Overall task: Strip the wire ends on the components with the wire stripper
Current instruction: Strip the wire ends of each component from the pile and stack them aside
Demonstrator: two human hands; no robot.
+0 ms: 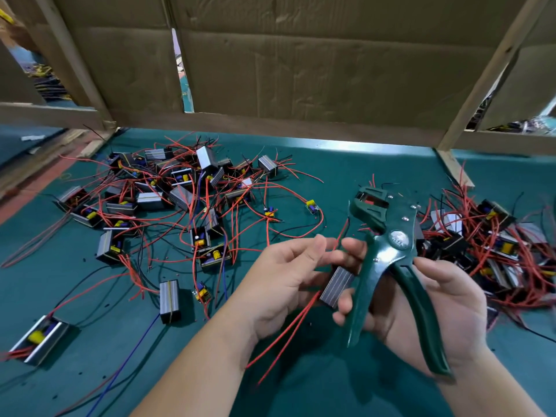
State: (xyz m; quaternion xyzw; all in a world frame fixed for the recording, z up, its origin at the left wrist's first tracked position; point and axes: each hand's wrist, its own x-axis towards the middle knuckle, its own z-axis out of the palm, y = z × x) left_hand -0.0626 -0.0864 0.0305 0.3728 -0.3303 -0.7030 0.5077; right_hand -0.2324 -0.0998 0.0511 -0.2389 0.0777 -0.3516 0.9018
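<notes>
My right hand [427, 299] grips the green wire stripper [388, 245] by its two handles, jaws pointing up and away. Between both hands sits a small grey ribbed component [337, 285] with red wires [288, 335] trailing down toward me. My left hand [285, 281] holds that component from the left, thumb and fingers reaching toward a red wire end near the stripper. The right hand's fingertips also touch the component's right side.
A tangled pile of components with red, black and blue wires [180, 200] covers the green mat [90, 296] to the left and centre. Another pile [493, 245] lies at the right. Cardboard walls [301, 61] on a wooden frame close the back.
</notes>
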